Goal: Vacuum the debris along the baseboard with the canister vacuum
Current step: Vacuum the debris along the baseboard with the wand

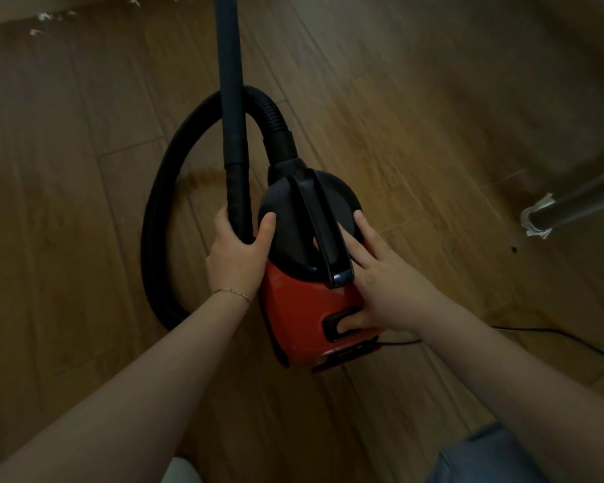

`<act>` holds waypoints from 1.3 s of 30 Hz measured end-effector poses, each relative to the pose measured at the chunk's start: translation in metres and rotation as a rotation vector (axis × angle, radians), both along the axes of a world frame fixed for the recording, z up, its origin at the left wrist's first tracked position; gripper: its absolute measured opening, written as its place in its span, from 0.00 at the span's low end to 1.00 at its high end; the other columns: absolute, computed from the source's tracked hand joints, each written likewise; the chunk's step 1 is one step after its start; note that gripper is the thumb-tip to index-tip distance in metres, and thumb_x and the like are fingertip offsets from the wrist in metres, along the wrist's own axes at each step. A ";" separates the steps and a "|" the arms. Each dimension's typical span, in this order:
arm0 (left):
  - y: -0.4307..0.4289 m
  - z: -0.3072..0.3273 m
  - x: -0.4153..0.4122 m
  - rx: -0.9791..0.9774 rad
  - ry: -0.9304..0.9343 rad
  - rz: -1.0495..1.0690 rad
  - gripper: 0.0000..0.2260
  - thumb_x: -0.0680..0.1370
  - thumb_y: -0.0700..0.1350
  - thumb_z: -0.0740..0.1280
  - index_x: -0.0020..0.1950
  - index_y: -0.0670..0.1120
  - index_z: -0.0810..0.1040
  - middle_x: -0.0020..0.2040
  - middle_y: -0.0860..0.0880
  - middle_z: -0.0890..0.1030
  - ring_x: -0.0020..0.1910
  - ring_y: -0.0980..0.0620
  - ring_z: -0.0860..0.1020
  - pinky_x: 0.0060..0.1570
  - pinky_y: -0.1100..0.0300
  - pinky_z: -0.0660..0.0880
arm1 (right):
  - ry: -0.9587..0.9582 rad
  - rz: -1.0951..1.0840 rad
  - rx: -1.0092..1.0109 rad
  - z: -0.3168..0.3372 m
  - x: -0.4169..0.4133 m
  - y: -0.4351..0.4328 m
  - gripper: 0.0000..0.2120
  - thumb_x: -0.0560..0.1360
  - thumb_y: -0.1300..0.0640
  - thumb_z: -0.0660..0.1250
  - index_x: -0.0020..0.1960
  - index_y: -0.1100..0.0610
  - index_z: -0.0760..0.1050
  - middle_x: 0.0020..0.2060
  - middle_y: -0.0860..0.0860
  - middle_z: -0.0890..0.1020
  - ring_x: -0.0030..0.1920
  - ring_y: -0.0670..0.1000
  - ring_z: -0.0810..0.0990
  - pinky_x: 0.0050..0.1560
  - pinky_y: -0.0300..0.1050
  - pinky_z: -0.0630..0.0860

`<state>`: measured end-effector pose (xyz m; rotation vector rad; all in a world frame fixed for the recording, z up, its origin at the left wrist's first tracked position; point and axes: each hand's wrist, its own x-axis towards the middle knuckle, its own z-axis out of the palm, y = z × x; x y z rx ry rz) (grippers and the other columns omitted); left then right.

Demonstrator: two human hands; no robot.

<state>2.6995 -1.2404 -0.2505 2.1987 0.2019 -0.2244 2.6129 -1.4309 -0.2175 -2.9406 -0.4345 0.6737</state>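
Observation:
A red and black canister vacuum (304, 308) stands on the wooden floor in the middle of the view. Its black ribbed hose (161, 217) loops out to the left and joins a black wand (231, 99) that runs up out of the top of the frame. My left hand (238, 252) grips the lower end of the wand, beside the canister's black top. My right hand (373, 273) lies on the canister with straight fingers beside the carry handle (323, 231), its thumb pressing a black button on the red body. White debris (44, 17) lies along the baseboard at the top left.
A metal furniture leg (572, 203) with torn tape round its foot stands on the floor at the right. The black power cord (555, 338) trails from the canister's rear toward the right edge. Wooden floorboards (67, 169) spread out on both sides.

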 end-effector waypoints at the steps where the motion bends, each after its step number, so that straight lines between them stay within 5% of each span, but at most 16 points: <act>1: 0.000 0.000 0.000 -0.001 -0.004 0.001 0.30 0.73 0.66 0.61 0.71 0.52 0.63 0.54 0.51 0.78 0.52 0.49 0.78 0.54 0.50 0.76 | -0.005 0.005 -0.012 0.001 0.000 0.000 0.57 0.64 0.29 0.66 0.76 0.46 0.32 0.71 0.47 0.25 0.67 0.56 0.18 0.74 0.54 0.37; 13: -0.005 0.005 -0.002 0.002 -0.006 -0.024 0.28 0.73 0.65 0.61 0.70 0.55 0.63 0.52 0.52 0.78 0.51 0.48 0.78 0.52 0.49 0.77 | -0.049 -0.013 -0.017 -0.013 -0.003 -0.003 0.58 0.62 0.27 0.66 0.78 0.51 0.40 0.76 0.51 0.35 0.72 0.61 0.28 0.74 0.59 0.41; 19: -0.002 0.007 -0.002 -0.024 0.026 -0.039 0.29 0.73 0.67 0.59 0.70 0.55 0.61 0.52 0.51 0.78 0.51 0.48 0.78 0.52 0.48 0.77 | -0.021 -0.022 0.051 -0.006 -0.002 -0.003 0.56 0.64 0.29 0.67 0.77 0.45 0.34 0.70 0.45 0.24 0.66 0.53 0.17 0.70 0.51 0.32; 22: -0.001 0.007 -0.001 -0.051 0.049 -0.034 0.25 0.77 0.63 0.56 0.71 0.53 0.60 0.50 0.51 0.78 0.46 0.50 0.78 0.42 0.57 0.73 | -0.007 -0.038 0.110 -0.002 -0.002 -0.005 0.55 0.64 0.31 0.69 0.76 0.41 0.34 0.71 0.42 0.25 0.69 0.53 0.20 0.71 0.50 0.36; 27: 0.004 0.012 -0.001 -0.113 0.096 -0.001 0.16 0.82 0.48 0.52 0.70 0.49 0.60 0.38 0.51 0.76 0.35 0.48 0.75 0.31 0.57 0.68 | 0.136 -0.337 0.527 0.038 0.005 -0.006 0.42 0.72 0.38 0.67 0.77 0.42 0.48 0.77 0.38 0.46 0.75 0.42 0.39 0.76 0.53 0.46; 29: 0.006 0.016 0.000 -0.143 0.098 -0.018 0.15 0.82 0.48 0.52 0.69 0.49 0.60 0.38 0.49 0.77 0.35 0.46 0.76 0.34 0.54 0.71 | 0.003 -0.497 0.600 0.053 0.012 -0.002 0.31 0.76 0.43 0.63 0.76 0.47 0.58 0.74 0.43 0.62 0.74 0.42 0.56 0.73 0.47 0.59; 32: 0.010 0.025 0.003 -0.173 0.104 -0.032 0.15 0.82 0.49 0.53 0.68 0.49 0.60 0.38 0.47 0.78 0.35 0.44 0.78 0.36 0.50 0.74 | -0.360 -0.482 0.386 0.065 0.033 0.028 0.20 0.79 0.51 0.61 0.70 0.54 0.69 0.62 0.50 0.76 0.64 0.48 0.71 0.58 0.36 0.64; 36: 0.020 0.039 0.011 -0.211 0.100 -0.033 0.13 0.82 0.48 0.53 0.67 0.52 0.60 0.36 0.47 0.77 0.31 0.46 0.76 0.30 0.55 0.70 | -0.642 -0.449 0.332 0.080 0.074 0.081 0.18 0.78 0.60 0.63 0.66 0.60 0.73 0.62 0.56 0.76 0.65 0.54 0.72 0.61 0.37 0.62; 39: 0.032 0.052 0.020 -0.278 0.119 -0.018 0.12 0.82 0.49 0.54 0.65 0.54 0.61 0.35 0.46 0.77 0.30 0.46 0.75 0.29 0.55 0.69 | -0.316 -0.615 0.624 0.089 0.112 0.116 0.24 0.79 0.53 0.61 0.74 0.54 0.62 0.69 0.52 0.71 0.68 0.51 0.70 0.60 0.38 0.65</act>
